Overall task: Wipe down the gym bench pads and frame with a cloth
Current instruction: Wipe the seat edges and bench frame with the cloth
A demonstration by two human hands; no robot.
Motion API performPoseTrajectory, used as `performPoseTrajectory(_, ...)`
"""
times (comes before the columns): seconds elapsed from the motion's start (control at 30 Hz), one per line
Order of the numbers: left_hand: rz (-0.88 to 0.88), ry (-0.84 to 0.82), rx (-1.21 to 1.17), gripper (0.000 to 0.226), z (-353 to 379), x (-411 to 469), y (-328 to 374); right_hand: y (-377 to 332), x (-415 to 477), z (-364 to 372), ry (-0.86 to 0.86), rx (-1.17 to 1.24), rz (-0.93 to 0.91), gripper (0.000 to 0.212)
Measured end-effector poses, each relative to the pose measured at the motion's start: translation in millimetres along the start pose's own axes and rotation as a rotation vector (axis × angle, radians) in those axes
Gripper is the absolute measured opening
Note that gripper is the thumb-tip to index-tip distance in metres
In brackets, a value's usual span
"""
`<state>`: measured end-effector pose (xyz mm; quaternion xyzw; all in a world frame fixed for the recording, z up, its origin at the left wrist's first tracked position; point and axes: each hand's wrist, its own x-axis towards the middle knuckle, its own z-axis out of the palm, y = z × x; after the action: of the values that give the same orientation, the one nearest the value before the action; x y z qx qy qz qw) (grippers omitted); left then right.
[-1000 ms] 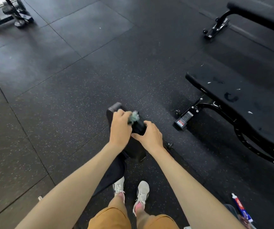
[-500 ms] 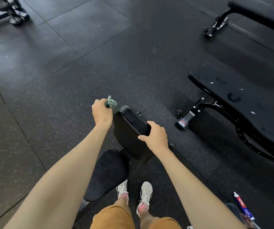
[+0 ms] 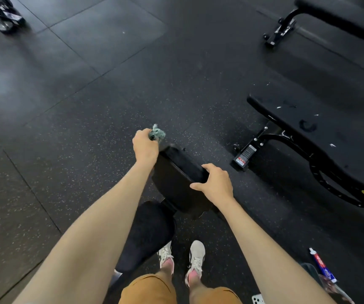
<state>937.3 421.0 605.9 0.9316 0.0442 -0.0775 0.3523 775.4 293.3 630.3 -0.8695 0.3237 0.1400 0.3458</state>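
The left hand is clenched round a small greenish cloth, which sticks out above the fist, off the pad's far left corner and over the floor. The right hand grasps the top edge of the raised back pad, fingers curled over it, thumb on the near face. The seat lies below the pad, partly hidden by the left forearm; the frame under both is mostly out of sight. Two pale shoes stand just right of the seat. A second bench stands to the right, well apart, its top flecked with white bits, its foot bearing a label. A third bench stands beyond it. A tube lies at lower right. Blurred equipment sits at upper left.
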Motion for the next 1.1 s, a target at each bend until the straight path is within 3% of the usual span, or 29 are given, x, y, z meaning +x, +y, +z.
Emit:
performPoseTrajectory(0.1,0.166,-0.093,0.058,0.029,5,-14,6,0,1,-1,-0.003,-0.022,0.008,0.07)
performPoseTrajectory(0.23,0.288,-0.04,0.142,0.041,17,-43,17,-1,1,-6,-0.027,-0.053,0.012,0.071)
performPoseTrajectory(0.3,0.478,-0.058,0.188,0.044,17,-54,16,-2,2,-6,-0.046,-0.063,0.018,0.072)
performPoseTrajectory(0.37,0.716,-0.194,0.221,0.044,18,-66,16,-3,2,-6,-0.05,-0.08,0.036,0.071)
performPoseTrajectory(0.43,0.784,-0.318,0.194,0.042,14,-64,17,-4,1,-6,-0.051,-0.085,0.047,0.07)
performPoseTrajectory(0.57,0.499,-0.174,0.056,0.031,-5,-23,10,-10,5,-6,-0.118,-0.033,0.09,0.073)
performPoseTrajectory(0.67,0.409,-0.224,0.104,0.029,-5,-7,-3,-18,12,-8,-0.18,-0.032,0.077,0.076)
performPoseTrajectory(0.83,0.245,-0.203,-0.029,0.029,7,-2,-10,-47,21,3,-0.022,-0.056,-0.069,0.071)
performPoseTrajectory(0.97,-0.039,-0.361,-0.071,0.022,7,29,-33,-71,30,23,0.054,-0.085,-0.153,0.068)
performPoseTrajectory(1.03,-0.089,-0.351,-0.151,0.008,4,38,-43,-76,34,33,0.075,-0.101,-0.16,0.069)
performPoseTrajectory(1.1,-0.092,-0.297,-0.272,0.017,-1,39,-41,-80,36,42,0.107,-0.118,-0.152,0.07)
